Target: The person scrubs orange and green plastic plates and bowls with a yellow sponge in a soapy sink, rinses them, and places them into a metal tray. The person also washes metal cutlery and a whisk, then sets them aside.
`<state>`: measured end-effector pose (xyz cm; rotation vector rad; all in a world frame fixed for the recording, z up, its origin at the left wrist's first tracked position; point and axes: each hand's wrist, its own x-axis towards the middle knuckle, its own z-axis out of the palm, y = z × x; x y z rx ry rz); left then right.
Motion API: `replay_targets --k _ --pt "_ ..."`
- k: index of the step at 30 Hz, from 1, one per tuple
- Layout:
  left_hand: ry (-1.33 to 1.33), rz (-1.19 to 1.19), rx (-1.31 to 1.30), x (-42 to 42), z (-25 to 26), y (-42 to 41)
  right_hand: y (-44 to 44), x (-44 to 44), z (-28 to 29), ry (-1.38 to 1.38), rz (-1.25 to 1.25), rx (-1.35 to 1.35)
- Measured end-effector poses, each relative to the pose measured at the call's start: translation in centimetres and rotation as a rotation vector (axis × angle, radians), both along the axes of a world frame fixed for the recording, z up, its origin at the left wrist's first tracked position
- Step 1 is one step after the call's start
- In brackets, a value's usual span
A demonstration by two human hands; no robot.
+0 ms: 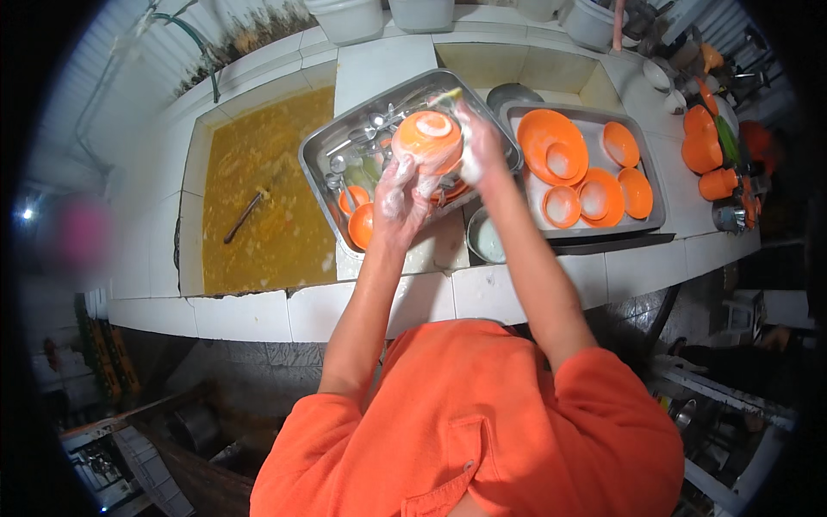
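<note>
My left hand (402, 197) grips a soapy orange bowl (417, 136), its base turned up. Beside the bowl's right side, my foamy right hand (479, 145) holds what looks like a yellow-green scrubbing sponge (447, 97), mostly covered by the fingers. Both hands are over a steel tray (323, 194). Several metal spoons (358, 136) lie inside it, along with orange bowls such as a small one (362, 225) near the front left corner. My left hand and the raised bowl hide part of the tray's contents.
At left is a tiled basin (192, 242) of murky yellow-brown water, with a dark stick-like handle (242, 218) in it. A second tray (654, 194) at right carries several soapy orange bowls (552, 139). A metal bowl (481, 236) of whitish liquid sits between the trays. White tubs (345, 19) line the back.
</note>
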<state>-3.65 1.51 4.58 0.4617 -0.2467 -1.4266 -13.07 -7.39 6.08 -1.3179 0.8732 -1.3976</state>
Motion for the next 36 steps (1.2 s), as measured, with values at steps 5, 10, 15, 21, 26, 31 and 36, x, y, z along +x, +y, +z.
replay_targets --k 5,10,15,21,26,31,36 --pt "-0.264 0.063 0.097 -1.7 0.2 -1.1 -0.7 -0.2 1.8 0.632 -0.095 -0.195" --pt "-0.041 0.042 0.011 -0.7 -1.6 -1.5 0.9 -0.1 0.2 0.115 -0.06 -0.211" --pt "-0.243 -0.186 0.001 1.2 0.7 0.6 -2.3 -4.6 -0.1 -0.201 0.404 0.47" --pt "-0.297 -0.099 0.124 1.7 0.4 -1.3 -3.8 -4.2 4.2 -0.007 0.523 0.438" --pt "-0.251 -0.028 0.212 0.4 -0.1 -2.1 1.4 -0.1 2.0 0.235 0.25 0.242" --pt "-0.167 0.175 0.126 -0.4 -1.1 -1.3 2.4 1.0 -0.1 0.347 0.235 0.127" --pt "-0.206 0.218 -0.028 0.9 -0.5 -0.3 4.6 -0.4 1.8 0.532 0.395 -0.454"
